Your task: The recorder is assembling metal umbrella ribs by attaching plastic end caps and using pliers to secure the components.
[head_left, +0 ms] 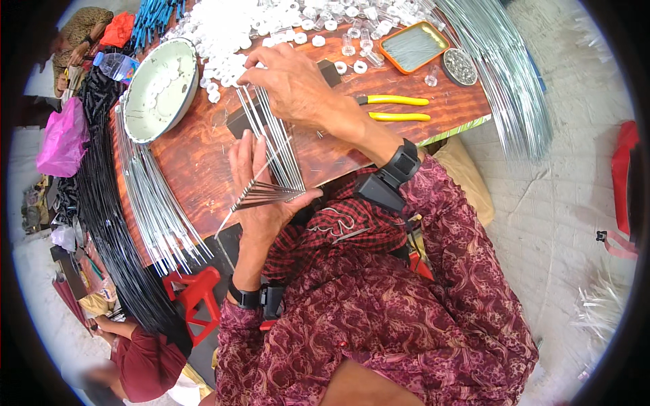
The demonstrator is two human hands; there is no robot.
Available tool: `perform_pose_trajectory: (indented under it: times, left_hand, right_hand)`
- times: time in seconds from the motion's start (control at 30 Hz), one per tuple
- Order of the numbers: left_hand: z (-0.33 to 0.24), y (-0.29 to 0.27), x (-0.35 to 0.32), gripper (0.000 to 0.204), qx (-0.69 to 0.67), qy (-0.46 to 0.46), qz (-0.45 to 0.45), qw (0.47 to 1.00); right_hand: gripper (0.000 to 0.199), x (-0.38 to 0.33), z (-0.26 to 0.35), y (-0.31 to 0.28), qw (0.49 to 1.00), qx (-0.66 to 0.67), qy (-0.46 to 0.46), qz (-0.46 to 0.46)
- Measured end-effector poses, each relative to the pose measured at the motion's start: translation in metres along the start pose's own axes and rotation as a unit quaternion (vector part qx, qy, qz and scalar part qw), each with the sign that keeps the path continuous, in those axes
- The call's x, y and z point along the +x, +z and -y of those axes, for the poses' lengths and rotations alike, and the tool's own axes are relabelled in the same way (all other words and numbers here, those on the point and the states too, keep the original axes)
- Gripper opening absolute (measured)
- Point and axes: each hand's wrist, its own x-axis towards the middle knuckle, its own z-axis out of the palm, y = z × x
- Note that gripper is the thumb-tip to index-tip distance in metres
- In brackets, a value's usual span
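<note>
My left hand [261,210] is closed around a fanned bundle of thin metal umbrella ribs [285,159], which stand up from its palm toward the tabletop. Shorter dark struts [261,196] spread sideways from the same bundle, across the wrist side. Over the ribs' far ends, my right hand [294,84] curls its fingers in a pinch; whatever sits between the fingertips is hidden. Beneath the ribs lies a dark block [240,124] on the reddish wooden table [196,172], and another dark block [330,73] shows behind my right hand.
White plastic rings [223,34] and clear caps [365,40] heap at the back. An enamel bowl [185,101] stands left, yellow-handled pliers [399,100] right, near an orange-rimmed tray [386,51] and a small dish [460,66]. Rib bundles [501,81] overhang both sides. A person [145,358] sits lower left.
</note>
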Motion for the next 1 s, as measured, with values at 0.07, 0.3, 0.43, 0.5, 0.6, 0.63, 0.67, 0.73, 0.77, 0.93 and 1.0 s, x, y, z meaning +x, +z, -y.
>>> perform_pose_trajectory:
  times: [0.07,0.3,0.43,0.5,0.6,0.63,0.67,0.73,0.77,0.93,1.0]
  left_hand:
    - [0.0,0.0,-0.002,0.12,0.003,-0.014,0.009,1.0]
    - [-0.002,-0.005,0.001,0.118,0.02,-0.032,0.042,0.998]
    - [-0.003,-0.008,0.003,0.116,0.019,-0.032,0.058,0.998]
    - [-0.001,-0.005,0.002,0.12,0.007,-0.034,0.048,0.998]
    - [-0.001,-0.003,0.001,0.121,0.006,-0.038,0.047,0.998]
    - [-0.002,-0.004,0.001,0.121,0.008,-0.039,0.048,0.998]
    - [-0.002,-0.005,0.001,0.121,0.01,-0.035,0.047,0.998]
    - [-0.002,-0.004,0.002,0.121,0.008,-0.031,0.048,0.998]
    - [-0.003,-0.005,0.005,0.119,0.002,-0.032,0.05,0.998]
    - [-0.006,-0.008,0.004,0.118,0.007,-0.028,0.051,0.998]
    - [-0.005,-0.008,0.004,0.119,0.015,-0.028,0.056,0.998]
  right_hand:
    - [0.027,0.001,-0.002,0.007,1.0,0.006,0.0,0.015]
    - [0.021,0.001,-0.01,0.013,0.997,0.064,0.039,0.001]
    - [0.021,0.001,-0.015,0.014,0.996,0.075,0.043,-0.014]
    - [0.022,0.001,-0.017,0.014,0.996,0.074,0.042,-0.024]
    - [0.025,0.001,-0.018,0.012,0.995,0.082,0.034,-0.043]
    - [0.025,0.001,-0.018,0.013,0.995,0.088,0.035,-0.041]
    - [0.026,0.001,-0.017,0.014,0.994,0.095,0.035,-0.04]
    - [0.026,0.0,-0.019,0.015,0.993,0.104,0.034,-0.035]
    - [0.027,0.0,-0.02,0.016,0.992,0.115,0.031,-0.031]
    - [0.029,0.002,-0.015,0.019,0.992,0.12,0.018,-0.034]
    - [0.03,0.001,-0.014,0.021,0.993,0.114,0.017,-0.035]
